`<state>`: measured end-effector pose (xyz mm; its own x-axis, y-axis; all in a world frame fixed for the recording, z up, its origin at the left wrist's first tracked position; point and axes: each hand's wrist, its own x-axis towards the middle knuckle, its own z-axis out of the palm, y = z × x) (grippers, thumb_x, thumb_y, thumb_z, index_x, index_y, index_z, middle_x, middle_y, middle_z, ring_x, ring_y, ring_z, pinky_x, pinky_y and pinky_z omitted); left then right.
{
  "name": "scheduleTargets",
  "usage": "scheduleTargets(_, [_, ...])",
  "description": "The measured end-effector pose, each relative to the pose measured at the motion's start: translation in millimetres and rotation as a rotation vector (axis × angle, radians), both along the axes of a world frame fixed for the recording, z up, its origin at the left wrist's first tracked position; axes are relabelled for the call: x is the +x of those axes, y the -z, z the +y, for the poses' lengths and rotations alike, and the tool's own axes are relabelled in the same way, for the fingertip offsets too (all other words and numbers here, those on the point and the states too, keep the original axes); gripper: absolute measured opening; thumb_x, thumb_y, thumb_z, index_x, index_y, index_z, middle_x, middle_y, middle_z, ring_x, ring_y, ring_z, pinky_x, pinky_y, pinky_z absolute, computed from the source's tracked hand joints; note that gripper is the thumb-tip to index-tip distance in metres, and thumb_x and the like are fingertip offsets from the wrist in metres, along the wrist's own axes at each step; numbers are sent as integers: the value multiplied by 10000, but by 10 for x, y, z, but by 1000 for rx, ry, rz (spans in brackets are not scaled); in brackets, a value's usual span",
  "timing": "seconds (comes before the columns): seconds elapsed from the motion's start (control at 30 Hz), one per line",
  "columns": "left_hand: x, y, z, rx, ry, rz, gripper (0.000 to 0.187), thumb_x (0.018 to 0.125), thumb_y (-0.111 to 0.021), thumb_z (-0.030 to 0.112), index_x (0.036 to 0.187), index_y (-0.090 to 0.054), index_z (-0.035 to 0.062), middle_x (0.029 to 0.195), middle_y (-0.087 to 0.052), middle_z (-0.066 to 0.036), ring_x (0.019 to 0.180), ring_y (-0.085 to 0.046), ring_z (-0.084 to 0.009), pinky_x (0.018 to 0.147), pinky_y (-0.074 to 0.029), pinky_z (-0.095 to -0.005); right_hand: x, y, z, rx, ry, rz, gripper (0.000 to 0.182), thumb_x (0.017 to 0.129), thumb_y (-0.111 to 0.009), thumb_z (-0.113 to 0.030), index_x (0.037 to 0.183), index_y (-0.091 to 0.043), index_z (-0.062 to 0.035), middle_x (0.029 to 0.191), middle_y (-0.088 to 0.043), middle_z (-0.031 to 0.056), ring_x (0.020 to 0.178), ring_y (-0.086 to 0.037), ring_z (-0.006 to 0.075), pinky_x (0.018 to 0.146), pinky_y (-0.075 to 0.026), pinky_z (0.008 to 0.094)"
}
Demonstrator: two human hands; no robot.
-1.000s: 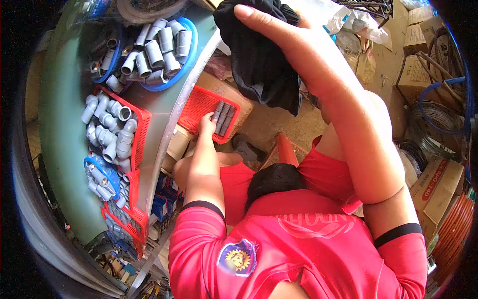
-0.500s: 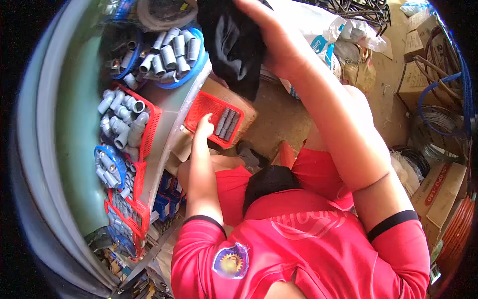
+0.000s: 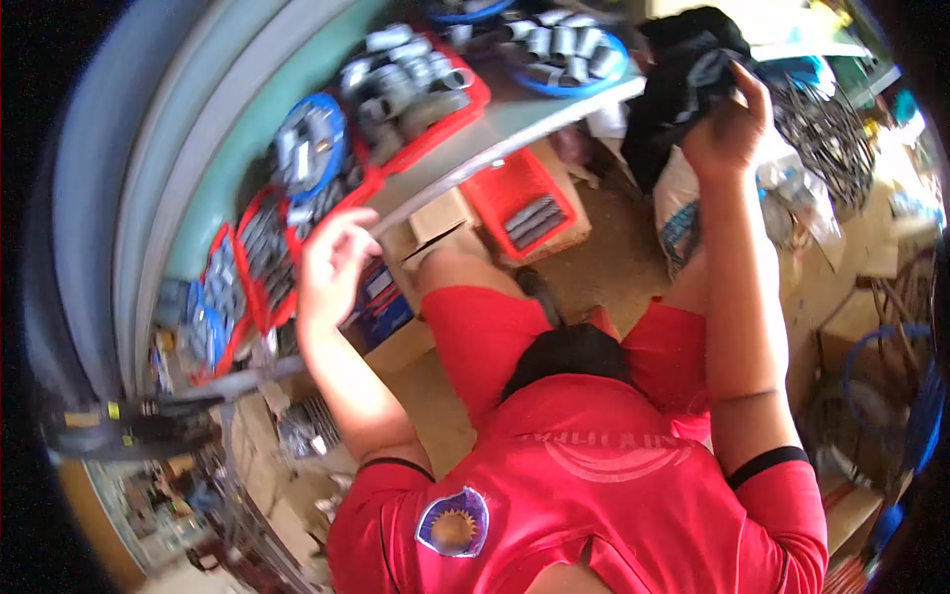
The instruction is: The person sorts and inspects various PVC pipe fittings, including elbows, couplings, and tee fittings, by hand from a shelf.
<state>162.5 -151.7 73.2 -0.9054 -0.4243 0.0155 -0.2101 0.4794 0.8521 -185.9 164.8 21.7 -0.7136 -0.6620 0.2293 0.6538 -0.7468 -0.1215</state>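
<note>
My left hand (image 3: pixel 332 262) is raised at the edge of the shelf, in front of the red baskets of grey fittings. Its fingers are spread and slightly blurred, with nothing in them. My right hand (image 3: pixel 730 129) is at the upper right with its fingers bent against a black plastic bag (image 3: pixel 673 94). The bag hangs down on the far side of the hand, and part of the grip is hidden. Between my arms, a red plastic basket (image 3: pixel 485 190) stands on a cardboard box, with several dark grey pipe pieces (image 3: pixel 534 222) lying side by side at one end.
On the shelf (image 3: pixel 505 134) stand a red basket (image 3: pixel 473 99) and a blue basket (image 3: pixel 618 69) full of grey pipe fittings. White sacks (image 3: pixel 683 198) and coiled black rods (image 3: pixel 831 139) lie beyond my right arm. Large grey pipes (image 3: pixel 188 129) run along the left.
My left hand has left the red basket on the box and moved left to the shelf edge. The view has turned, and my right hand now shows beside the black bag.
</note>
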Motion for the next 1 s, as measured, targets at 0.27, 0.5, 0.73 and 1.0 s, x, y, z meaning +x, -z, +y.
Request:
scheduleTargets(0.27, [1322,289,-1965,-686,-578,-198,248,898,-634,104,1131,-672,28,1012,-726,-152,936,-695,-232,841,-516,-342,496,-92,-177,825,196,394,481,899,-662,-214,1293,-521,24,1138,-663,166,983,-682,264,866,-571,392])
scheduleTargets(0.5, [1461,578,-2304,-575,-655,-269,399,816,-722,156,1210,-663,134,1170,-676,-175,1034,-670,-295,883,-513,-385,433,18,-118,729,120,380,564,968,-558,-393,1368,-491,0,1221,-637,177,1049,-660,301,899,-552,429])
scheduleTargets(0.73, [1258,474,-2377,-839,-601,-523,489,697,-791,149,1162,-643,164,1159,-626,-158,1106,-610,-366,926,-498,-445,323,-42,-412,80,-88,307,607,1016,-399,-460,1484,-371,-75,1449,-465,207,1306,-480,420,1102,-359,610])
scheduleTargets(1.0, [1323,482,-2712,-830,-466,-602,452,643,-794,98,1045,-599,170,1044,-661,-99,1020,-648,-337,842,-513,-432,103,64,-607,-37,-188,253,563,974,-486,-427,1420,-477,-83,1371,-547,189,1300,-478,409,1159,-275,592])
